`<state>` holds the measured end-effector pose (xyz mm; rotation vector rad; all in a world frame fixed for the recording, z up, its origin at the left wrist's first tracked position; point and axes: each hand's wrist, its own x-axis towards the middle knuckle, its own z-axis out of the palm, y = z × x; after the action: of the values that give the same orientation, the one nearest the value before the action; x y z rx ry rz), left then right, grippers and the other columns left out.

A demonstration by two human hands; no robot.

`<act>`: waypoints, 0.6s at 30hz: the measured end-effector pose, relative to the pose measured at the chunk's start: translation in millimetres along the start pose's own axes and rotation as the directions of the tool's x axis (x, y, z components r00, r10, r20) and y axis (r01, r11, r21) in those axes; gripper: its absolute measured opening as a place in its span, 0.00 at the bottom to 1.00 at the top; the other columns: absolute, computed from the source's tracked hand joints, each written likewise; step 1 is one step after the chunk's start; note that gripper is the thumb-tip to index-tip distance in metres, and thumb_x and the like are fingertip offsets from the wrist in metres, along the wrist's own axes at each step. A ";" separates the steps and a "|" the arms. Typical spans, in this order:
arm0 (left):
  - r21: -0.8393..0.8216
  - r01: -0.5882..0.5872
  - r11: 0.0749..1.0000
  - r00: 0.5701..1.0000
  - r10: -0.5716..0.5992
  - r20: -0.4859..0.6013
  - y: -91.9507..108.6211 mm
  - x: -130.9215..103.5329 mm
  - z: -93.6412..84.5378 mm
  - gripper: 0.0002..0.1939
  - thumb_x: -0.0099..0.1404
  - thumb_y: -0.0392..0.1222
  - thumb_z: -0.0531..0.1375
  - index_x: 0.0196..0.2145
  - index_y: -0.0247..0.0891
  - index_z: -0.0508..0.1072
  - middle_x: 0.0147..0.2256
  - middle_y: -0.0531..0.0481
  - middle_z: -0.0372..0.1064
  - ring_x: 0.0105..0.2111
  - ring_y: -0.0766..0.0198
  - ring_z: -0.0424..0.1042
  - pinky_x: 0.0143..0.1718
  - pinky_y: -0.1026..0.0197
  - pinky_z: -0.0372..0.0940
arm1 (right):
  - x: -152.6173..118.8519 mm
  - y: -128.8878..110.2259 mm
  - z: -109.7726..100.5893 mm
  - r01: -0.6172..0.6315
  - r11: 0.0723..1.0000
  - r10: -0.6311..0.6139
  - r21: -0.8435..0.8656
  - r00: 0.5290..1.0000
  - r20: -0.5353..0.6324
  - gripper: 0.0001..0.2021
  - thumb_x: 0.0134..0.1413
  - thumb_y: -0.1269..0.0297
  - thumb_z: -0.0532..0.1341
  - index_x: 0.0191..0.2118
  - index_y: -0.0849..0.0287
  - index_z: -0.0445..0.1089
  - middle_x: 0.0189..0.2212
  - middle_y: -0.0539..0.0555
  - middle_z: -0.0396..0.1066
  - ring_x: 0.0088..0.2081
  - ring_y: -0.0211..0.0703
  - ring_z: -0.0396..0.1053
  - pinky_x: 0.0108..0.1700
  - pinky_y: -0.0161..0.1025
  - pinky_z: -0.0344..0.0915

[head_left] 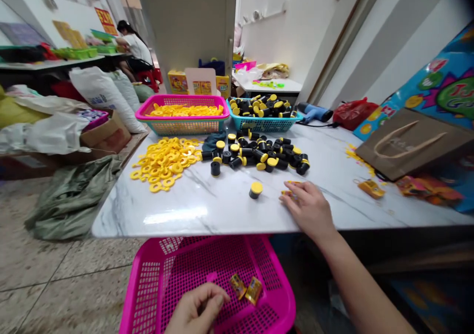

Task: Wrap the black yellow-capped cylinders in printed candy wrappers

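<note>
My right hand [309,208] rests over the white marbled table with its fingers closed on a small yellow item [289,194], mostly covered. Left of it stands a black cylinder with a yellow cap [255,190]. My left hand [202,307] is above the pink basket [135,294], fingers curled; whatever may be inside them is hidden. Beside it two gold-wrapped pieces [253,290] lie in that basket. Farther back on the table are a heap of black cylinders [259,152], some with yellow caps, and a heap of yellow rings [163,161].
Behind the heaps stand a pink-rimmed basket of yellow parts [181,122] and a teal basket of black cylinders [264,123]. A blue tool [315,112], a red bag [355,113], a brown paper bag [413,144] and a wrapped piece [371,189] are at right. A person [135,48] sits far left.
</note>
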<state>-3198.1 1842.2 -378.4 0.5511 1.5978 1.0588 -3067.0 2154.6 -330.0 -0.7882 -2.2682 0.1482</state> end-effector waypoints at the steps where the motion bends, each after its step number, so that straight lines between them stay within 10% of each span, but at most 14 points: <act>1: -0.033 0.041 0.999 0.999 -0.041 0.003 1.0 1.0 1.3 0.29 0.60 0.69 0.57 0.36 0.37 0.72 0.19 0.59 0.56 0.19 0.71 0.54 0.22 0.66 0.51 | -3.5 12.4 -1.5 -0.019 1.000 0.019 -0.011 0.999 0.035 0.13 0.59 0.55 0.62 0.43 0.56 0.79 0.35 0.57 0.73 0.38 0.49 0.69 0.43 0.48 0.69; 6: -0.115 0.011 0.993 1.000 -0.008 0.027 25.0 7.9 19.8 0.30 0.56 0.69 0.60 0.34 0.35 0.70 0.17 0.61 0.53 0.16 0.72 0.53 0.19 0.67 0.49 | -10.9 29.7 -4.5 -0.054 0.998 0.052 0.037 0.997 0.055 0.07 0.56 0.61 0.64 0.31 0.57 0.77 0.30 0.54 0.74 0.35 0.48 0.70 0.41 0.48 0.69; 11: -0.305 -0.089 0.948 0.994 0.066 -0.087 48.5 14.4 28.2 0.31 0.56 0.67 0.61 0.40 0.33 0.71 0.27 0.53 0.67 0.23 0.70 0.64 0.22 0.67 0.57 | -45.0 -33.1 -14.5 0.142 0.949 -0.166 0.283 0.984 0.061 0.04 0.57 0.64 0.65 0.35 0.56 0.78 0.41 0.57 0.67 0.40 0.45 0.69 0.43 0.45 0.71; 15: -0.381 -0.119 0.917 0.992 0.097 -0.078 42.8 16.5 21.0 0.29 0.54 0.62 0.66 0.37 0.31 0.71 0.27 0.51 0.68 0.22 0.71 0.65 0.21 0.67 0.59 | -80.8 -89.0 -11.2 0.347 0.754 -0.515 0.558 0.839 0.174 0.09 0.57 0.72 0.63 0.42 0.55 0.76 0.47 0.59 0.66 0.47 0.45 0.69 0.45 0.42 0.73; 18: -0.460 -0.108 0.882 0.993 0.077 -0.084 33.9 11.5 13.1 0.23 0.55 0.56 0.68 0.32 0.31 0.71 0.21 0.53 0.68 0.18 0.73 0.63 0.20 0.68 0.57 | -97.2 -108.3 -1.2 0.216 0.693 -0.458 0.687 0.868 0.190 0.15 0.57 0.73 0.63 0.48 0.52 0.74 0.49 0.58 0.67 0.48 0.45 0.70 0.47 0.42 0.73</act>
<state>-3195.1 1872.6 -355.8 0.2698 1.3130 1.4889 -3066.1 2010.8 -352.5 0.0589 -2.3931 0.9126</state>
